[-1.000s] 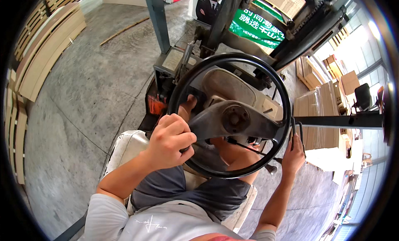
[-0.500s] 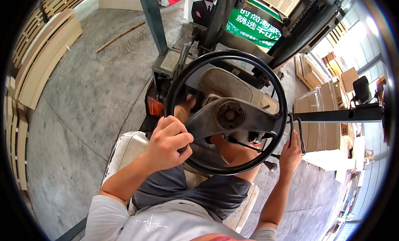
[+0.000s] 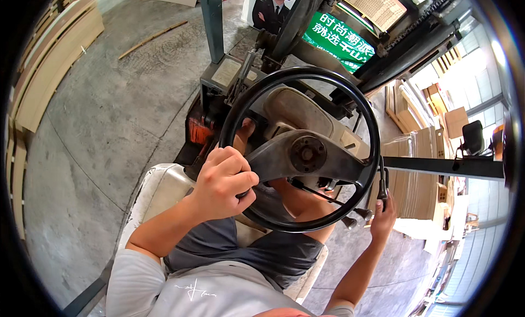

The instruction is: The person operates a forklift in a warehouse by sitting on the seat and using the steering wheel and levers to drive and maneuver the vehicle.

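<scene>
My left hand (image 3: 225, 181) is wrapped round the left side of a black steering wheel (image 3: 372, 112). Its fingers are closed over the rim. Right of the wheel, my right hand (image 3: 384, 218) is closed at the lower end of a black control lever (image 3: 382, 187), with the fingertips against it; part of the grip is hidden. Two knobbed levers (image 3: 350, 222) show beneath the wheel's lower right rim. Behind the wheel are the steering column and a worn grey cover (image 3: 298, 110). I sit on a cracked white seat (image 3: 143, 205), and my bare legs show under the wheel.
The forklift's mast (image 3: 413, 54) and a green printed board (image 3: 336, 38) are ahead. Wooden boards (image 3: 60, 60) are stacked at left, and a stick (image 3: 153, 39) lies on the concrete floor (image 3: 104, 120). Wrapped cardboard (image 3: 410, 188) and a mirror (image 3: 472, 135) are at right.
My right hand and the black lever have come back slightly, toward me. The left hand keeps its hold on the wheel. The surroundings at left have shifted a little leftward and down.
</scene>
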### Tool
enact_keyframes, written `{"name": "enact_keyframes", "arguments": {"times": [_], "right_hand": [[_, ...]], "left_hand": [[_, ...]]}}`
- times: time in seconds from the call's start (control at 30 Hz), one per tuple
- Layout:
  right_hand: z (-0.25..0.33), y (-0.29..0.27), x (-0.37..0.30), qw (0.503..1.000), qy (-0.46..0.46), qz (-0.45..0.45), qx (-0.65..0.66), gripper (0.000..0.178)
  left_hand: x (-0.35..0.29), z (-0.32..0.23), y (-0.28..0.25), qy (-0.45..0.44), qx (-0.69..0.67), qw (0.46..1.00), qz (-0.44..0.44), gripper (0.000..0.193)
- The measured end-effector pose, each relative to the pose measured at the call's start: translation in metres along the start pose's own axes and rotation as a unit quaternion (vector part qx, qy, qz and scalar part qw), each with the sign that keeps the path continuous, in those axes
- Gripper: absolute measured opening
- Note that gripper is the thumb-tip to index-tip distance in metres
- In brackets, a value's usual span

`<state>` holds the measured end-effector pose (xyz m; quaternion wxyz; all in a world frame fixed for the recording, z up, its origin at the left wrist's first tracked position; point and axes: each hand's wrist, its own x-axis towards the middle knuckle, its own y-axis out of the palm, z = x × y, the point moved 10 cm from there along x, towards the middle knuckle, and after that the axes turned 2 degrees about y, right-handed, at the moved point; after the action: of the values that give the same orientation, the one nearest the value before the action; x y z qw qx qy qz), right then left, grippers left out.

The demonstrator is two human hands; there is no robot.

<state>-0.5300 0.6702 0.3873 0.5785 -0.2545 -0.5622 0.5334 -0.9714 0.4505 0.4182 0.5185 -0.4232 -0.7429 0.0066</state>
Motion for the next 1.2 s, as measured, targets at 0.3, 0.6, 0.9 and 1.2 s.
{"name": "enact_keyframes", "arguments": {"times": [0.3,0.6,0.9,1.2], "right_hand": [[0.041,0.005,0.128,0.973,-0.022,-0.110,-0.204,0.035],[0.025,0.038,0.216,0.988,0.027,-0.076,-0.133,0.032],[0.031,0.072,0.293,0.992,0.039,-0.062,-0.099,0.029],[0.021,0.091,0.368,0.993,0.045,-0.056,-0.090,0.029]], "left_hand": [[0.049,0.037,0.041,-0.006,0.000,1.000,0.017,0.023],[0.103,0.069,0.072,-0.013,0.018,0.998,0.050,0.020],[0.125,0.072,0.156,0.088,-0.104,0.973,0.188,0.020],[0.171,0.114,0.181,0.076,-0.133,0.973,0.173,0.020]]}}
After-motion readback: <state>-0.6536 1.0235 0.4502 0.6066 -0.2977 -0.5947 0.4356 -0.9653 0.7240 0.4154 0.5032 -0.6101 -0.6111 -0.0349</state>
